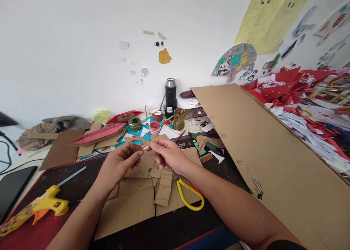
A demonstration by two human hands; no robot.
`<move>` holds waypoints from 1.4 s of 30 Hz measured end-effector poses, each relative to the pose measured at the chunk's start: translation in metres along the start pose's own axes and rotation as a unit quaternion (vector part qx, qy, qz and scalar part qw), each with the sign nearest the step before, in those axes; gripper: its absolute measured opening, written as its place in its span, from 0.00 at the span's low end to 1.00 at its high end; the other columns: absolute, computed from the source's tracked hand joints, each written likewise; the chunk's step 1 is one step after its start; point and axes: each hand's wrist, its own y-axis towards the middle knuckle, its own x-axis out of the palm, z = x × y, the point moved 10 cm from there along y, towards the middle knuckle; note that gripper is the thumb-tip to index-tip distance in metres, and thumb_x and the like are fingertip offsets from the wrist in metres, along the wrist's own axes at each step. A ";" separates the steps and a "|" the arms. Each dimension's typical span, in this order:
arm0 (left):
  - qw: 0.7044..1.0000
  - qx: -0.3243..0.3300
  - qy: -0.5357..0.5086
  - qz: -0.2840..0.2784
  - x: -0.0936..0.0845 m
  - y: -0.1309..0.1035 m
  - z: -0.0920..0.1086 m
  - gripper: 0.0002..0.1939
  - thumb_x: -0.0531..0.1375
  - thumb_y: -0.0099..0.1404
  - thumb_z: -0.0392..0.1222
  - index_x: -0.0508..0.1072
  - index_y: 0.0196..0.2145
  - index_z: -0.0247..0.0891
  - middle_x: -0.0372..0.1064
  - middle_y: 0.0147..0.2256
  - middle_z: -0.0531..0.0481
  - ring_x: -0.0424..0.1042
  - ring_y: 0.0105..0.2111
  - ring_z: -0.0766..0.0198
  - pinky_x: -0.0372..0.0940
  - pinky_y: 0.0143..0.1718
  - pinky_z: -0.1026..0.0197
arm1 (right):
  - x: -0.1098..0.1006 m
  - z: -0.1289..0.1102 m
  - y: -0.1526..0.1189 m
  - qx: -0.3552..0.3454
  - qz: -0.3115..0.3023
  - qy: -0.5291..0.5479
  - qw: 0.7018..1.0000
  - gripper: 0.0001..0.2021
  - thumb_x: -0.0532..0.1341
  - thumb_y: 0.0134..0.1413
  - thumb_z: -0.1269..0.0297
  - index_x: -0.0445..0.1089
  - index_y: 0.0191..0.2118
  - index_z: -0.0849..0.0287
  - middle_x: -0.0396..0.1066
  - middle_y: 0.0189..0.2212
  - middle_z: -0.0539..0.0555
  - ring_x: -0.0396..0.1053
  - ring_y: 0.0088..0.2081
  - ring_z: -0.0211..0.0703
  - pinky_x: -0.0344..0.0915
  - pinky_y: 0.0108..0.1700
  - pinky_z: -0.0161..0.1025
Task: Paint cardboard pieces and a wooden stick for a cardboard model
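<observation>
Over the cardboard pieces [133,202], my left hand [123,162] and my right hand [168,155] come close together, fingertips pinched. Between them is a small, thin, pale strip [146,147]; its kind is too small to tell, and my fingers cover much of it. Below my right hand lies a narrow folded cardboard strip [164,188]. Scissors with yellow handles [202,204] rest beside it, their blades hidden under my right wrist. To the left, a yellow hot glue gun [45,202] lies on its side with a glue stick [72,176] near it.
Boat-shaped cardboard pieces with pink insides [100,135], paint jars [135,124] and a black thermos [171,93] stand along the wall. A large cardboard sheet [268,144] slants across the right side. Beyond it are white paper strips [298,129] and another person's hand [343,110].
</observation>
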 end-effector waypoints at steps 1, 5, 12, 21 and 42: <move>1.000 0.004 0.006 -0.001 0.001 -0.001 0.001 0.21 0.74 0.60 0.62 0.79 0.35 0.41 0.71 0.23 0.56 0.66 0.23 0.65 0.64 0.26 0.61 | 0.000 -0.001 0.001 -0.010 -0.001 -0.015 1.000 0.12 0.66 0.73 0.53 0.73 0.43 0.57 0.67 0.16 0.41 0.60 0.16 0.33 0.57 0.20 0.30; 1.000 0.018 0.020 -0.016 0.006 -0.003 0.005 0.21 0.75 0.60 0.62 0.80 0.35 0.41 0.71 0.23 0.56 0.65 0.23 0.65 0.62 0.26 0.62 | 0.000 -0.003 0.003 -0.051 -0.002 -0.085 0.995 0.11 0.67 0.72 0.54 0.71 0.44 0.56 0.68 0.16 0.40 0.61 0.15 0.33 0.60 0.21 0.30; 0.990 0.032 -0.133 0.047 -0.017 0.001 -0.006 0.29 0.73 0.63 0.70 0.81 0.40 0.40 0.75 0.27 0.51 0.71 0.25 0.63 0.65 0.25 0.61 | -0.012 -0.012 0.003 -0.088 0.050 -0.077 0.992 0.12 0.68 0.70 0.53 0.69 0.40 0.54 0.61 0.17 0.37 0.60 0.15 0.34 0.61 0.21 0.31; 0.997 0.016 -0.073 -0.022 -0.006 0.001 -0.004 0.28 0.74 0.62 0.70 0.81 0.33 0.40 0.74 0.26 0.51 0.70 0.26 0.63 0.66 0.27 0.61 | -0.016 -0.017 0.001 -0.115 0.074 -0.076 0.988 0.10 0.67 0.69 0.57 0.69 0.39 0.55 0.62 0.18 0.39 0.59 0.15 0.33 0.60 0.19 0.32; 0.996 0.021 0.054 -0.064 0.012 0.002 0.003 0.21 0.73 0.60 0.65 0.81 0.29 0.43 0.77 0.28 0.50 0.72 0.29 0.59 0.69 0.34 0.58 | -0.014 -0.021 -0.002 -0.125 0.074 -0.113 0.983 0.12 0.68 0.69 0.55 0.68 0.38 0.54 0.65 0.21 0.40 0.60 0.15 0.32 0.57 0.19 0.31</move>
